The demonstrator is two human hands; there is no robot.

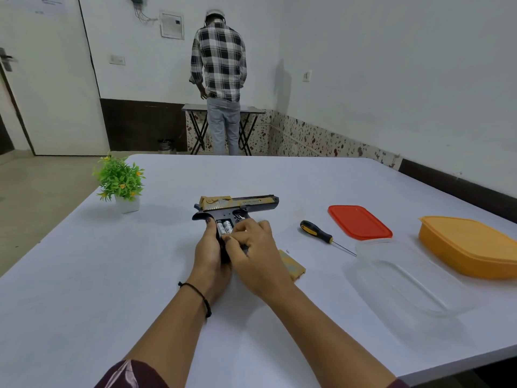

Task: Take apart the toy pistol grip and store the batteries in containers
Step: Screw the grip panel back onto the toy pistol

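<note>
Gold-black pistol point(240, 204): flat on table point(112, 275) middle, long axis left-right, muzzle right.
Batteries point(223, 227): two, in the open grip.
Left hand point(208, 253): wraps the grip.
Right hand point(257, 253): fingers curled over batteries, hold unclear.

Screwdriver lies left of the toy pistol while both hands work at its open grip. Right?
No. The head view shows the screwdriver right of the toy pistol; the left hand and right hand do work at its open grip.
</note>
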